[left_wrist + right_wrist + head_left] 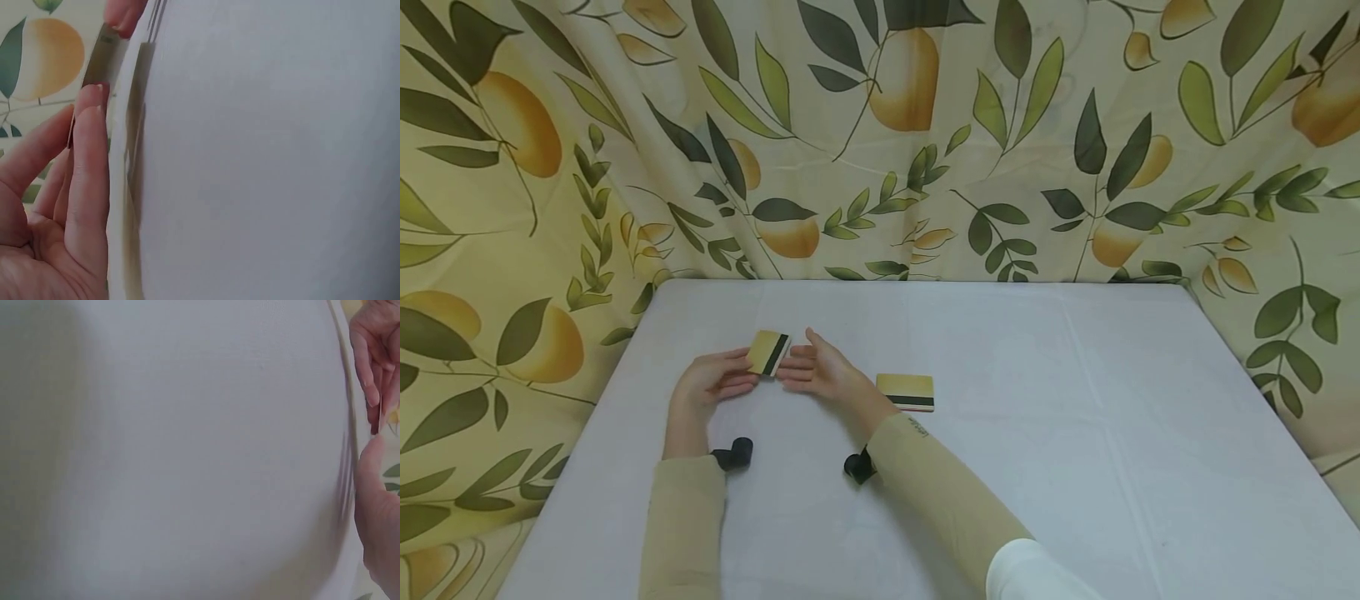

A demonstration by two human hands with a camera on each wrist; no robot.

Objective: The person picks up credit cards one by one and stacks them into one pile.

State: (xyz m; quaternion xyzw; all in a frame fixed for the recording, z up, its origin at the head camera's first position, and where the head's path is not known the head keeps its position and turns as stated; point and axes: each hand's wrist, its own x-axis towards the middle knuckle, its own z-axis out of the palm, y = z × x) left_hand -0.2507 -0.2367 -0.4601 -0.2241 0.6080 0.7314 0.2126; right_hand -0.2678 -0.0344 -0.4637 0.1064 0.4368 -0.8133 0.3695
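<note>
My left hand [709, 379] pinches a small flat gold card [763, 350] with a black stripe and pale edge, raised and tilted. In the left wrist view, its thumb and fingers [90, 169] lie on opposite sides of the card [97, 62]. My right hand [827, 371] is at the card's right edge, fingers extended and thumb raised apart. In the right wrist view, this hand [381, 519] shows partly at the right border, below the left hand [375, 350]. A second striped gold card [905, 392] lies flat beside my right wrist.
A white-covered table [1112, 433] spreads beneath both forearms. Behind and at the sides hangs a leaf-and-fruit patterned cloth [850, 192]. Black wrist cameras stick out from the left sleeve [683, 517] and right sleeve [947, 492].
</note>
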